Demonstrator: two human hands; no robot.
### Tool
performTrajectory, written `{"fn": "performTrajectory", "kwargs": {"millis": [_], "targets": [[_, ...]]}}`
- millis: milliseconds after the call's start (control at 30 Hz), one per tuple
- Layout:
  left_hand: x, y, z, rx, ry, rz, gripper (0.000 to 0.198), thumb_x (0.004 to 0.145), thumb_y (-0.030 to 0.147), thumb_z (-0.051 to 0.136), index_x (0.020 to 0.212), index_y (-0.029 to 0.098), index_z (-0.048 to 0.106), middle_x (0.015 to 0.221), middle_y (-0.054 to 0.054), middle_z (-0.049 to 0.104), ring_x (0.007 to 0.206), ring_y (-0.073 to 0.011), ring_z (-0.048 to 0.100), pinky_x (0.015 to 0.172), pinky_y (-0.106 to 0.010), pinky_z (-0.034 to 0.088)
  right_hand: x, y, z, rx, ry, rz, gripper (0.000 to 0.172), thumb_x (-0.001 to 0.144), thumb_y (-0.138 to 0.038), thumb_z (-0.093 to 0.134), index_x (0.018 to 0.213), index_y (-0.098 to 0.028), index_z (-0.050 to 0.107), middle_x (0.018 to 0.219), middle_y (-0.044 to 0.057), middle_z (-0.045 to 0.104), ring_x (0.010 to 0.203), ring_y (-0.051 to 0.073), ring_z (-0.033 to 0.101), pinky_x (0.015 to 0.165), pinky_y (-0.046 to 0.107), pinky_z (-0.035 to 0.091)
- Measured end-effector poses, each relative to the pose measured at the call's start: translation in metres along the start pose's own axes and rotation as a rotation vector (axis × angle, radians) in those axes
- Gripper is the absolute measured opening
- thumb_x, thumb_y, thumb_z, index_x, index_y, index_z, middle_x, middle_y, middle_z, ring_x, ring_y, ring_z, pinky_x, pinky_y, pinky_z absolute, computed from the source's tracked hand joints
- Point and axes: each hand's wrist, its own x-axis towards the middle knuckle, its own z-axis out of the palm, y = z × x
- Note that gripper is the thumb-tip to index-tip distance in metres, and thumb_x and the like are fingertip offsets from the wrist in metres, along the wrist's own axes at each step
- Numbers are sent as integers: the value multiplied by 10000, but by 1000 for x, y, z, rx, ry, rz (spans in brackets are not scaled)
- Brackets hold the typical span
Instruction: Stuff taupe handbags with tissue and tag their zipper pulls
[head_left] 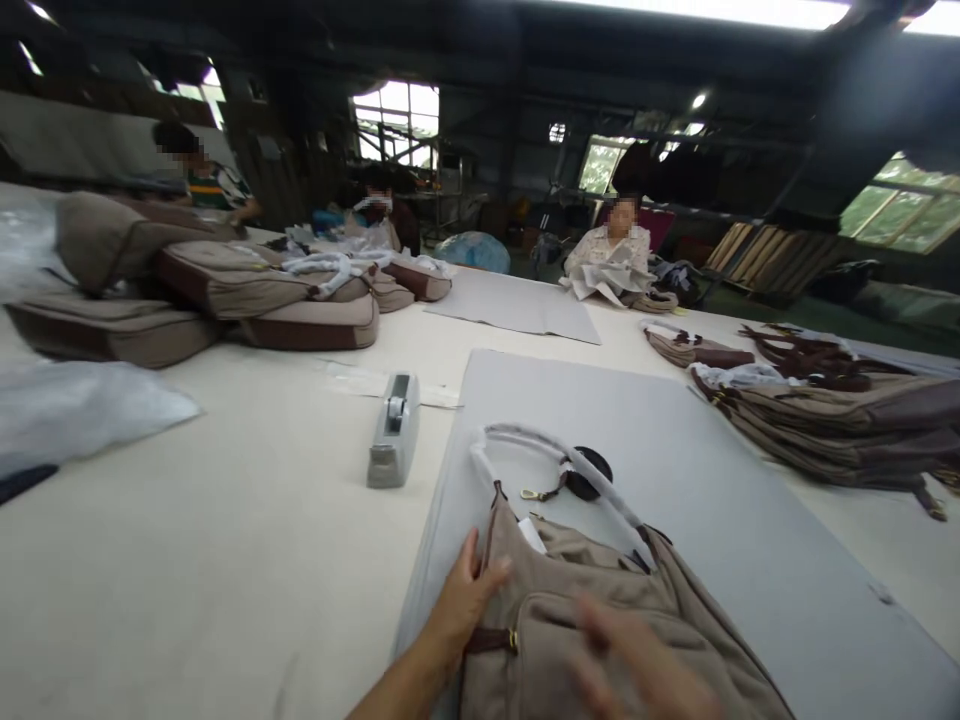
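Note:
A taupe handbag (600,610) with brown trim lies on a grey sheet (675,450) in front of me. Its handles (555,460) are wrapped in white paper and arch toward the far side. My left hand (469,600) rests on the bag's left edge, fingers flat, thumb on top of the fabric. My right hand (637,670) hovers over the bag's front, blurred by motion, with fingers that look spread. A round black tag (589,472) with a gold clasp lies just beyond the bag's opening.
A grey tape dispenser (394,430) stands on the white table (225,520) to the left. Stuffed bags (225,290) pile at far left, flat bags (840,410) stack at right. Clear plastic (75,405) lies at left. Three people sit along the far edge.

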Motion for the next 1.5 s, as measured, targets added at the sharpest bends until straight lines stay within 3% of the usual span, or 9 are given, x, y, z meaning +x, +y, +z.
{"fn": "performTrajectory", "kwargs": {"millis": [133, 267, 367, 533, 700, 767, 867, 1000, 1500], "targets": [[-24, 3, -5, 158, -15, 173, 618, 693, 173, 525, 1289, 36, 439, 1235, -147, 597, 1101, -250, 569, 946, -320, 432, 17, 64, -8, 40, -151, 607, 447, 727, -531, 456, 943, -189, 648, 969, 139, 682, 993, 326, 608, 816, 430, 490], [-42, 12, -9, 124, -100, 331, 485, 654, 112, 476, 1121, 97, 604, 1121, -64, 668, 1065, -221, 578, 957, -296, 415, 16, 83, -11, 79, -321, 639, 418, 589, -504, 495, 768, -161, 656, 733, 114, 698, 756, 310, 656, 679, 376, 495], [-63, 26, -38, 105, -161, 380, 460, 641, 108, 485, 1071, 114, 645, 1015, -41, 700, 999, -217, 602, 900, -293, 445, -5, 55, -7, 147, -400, 618, 411, 604, -519, 477, 751, -170, 637, 695, 72, 688, 731, 268, 643, 648, 327, 476], [-95, 35, -147, 267, -234, 362, 432, 713, 187, 523, 1131, 127, 612, 968, -38, 704, 867, -203, 635, 759, -287, 492, -57, -31, 17, 390, -495, 601, 377, 692, -544, 479, 722, -177, 563, 688, 28, 641, 704, 198, 596, 616, 262, 450], [-118, 37, -218, 848, 103, 595, 365, 754, 198, 534, 1106, 149, 616, 1075, -90, 652, 1004, -239, 575, 904, -380, 450, -58, -73, 26, 407, -569, 621, 444, 785, -630, 410, 702, -210, 527, 539, -22, 554, 512, 150, 560, 458, 226, 412], [-124, 40, -209, 1041, 191, 774, 340, 785, 174, 516, 1113, 153, 602, 1124, -115, 613, 1062, -255, 525, 938, -422, 422, -35, -60, 31, 304, -391, 583, 417, 796, -601, 405, 787, -217, 568, 616, 4, 596, 573, 175, 604, 500, 247, 459], [-126, 44, -169, 1364, -67, 1009, 230, 836, 184, 495, 1035, 153, 606, 1068, -104, 619, 998, -230, 532, 898, -385, 450, 4, -28, 50, 211, -165, 365, 410, 757, -508, 477, 984, -193, 609, 943, 99, 636, 732, 209, 636, 627, 320, 527], [-115, 42, -124, 1667, -383, 822, 283, 803, 385, 587, 901, 120, 613, 923, -121, 633, 923, -270, 552, 785, -403, 495, 32, -1, 80, 370, -308, 154, 423, 804, -424, 447, 1104, -176, 614, 1277, 165, 486, 894, 213, 631, 632, 308, 554], [-123, 42, -118, 1764, -458, 500, 183, 854, 324, 533, 892, 157, 596, 1008, -103, 555, 971, -259, 518, 700, -364, 499, 14, -16, 100, 206, -256, 82, 349, 800, -381, 491, 1057, -183, 621, 1342, 163, 439, 1182, 293, 497, 865, 411, 504]]}}
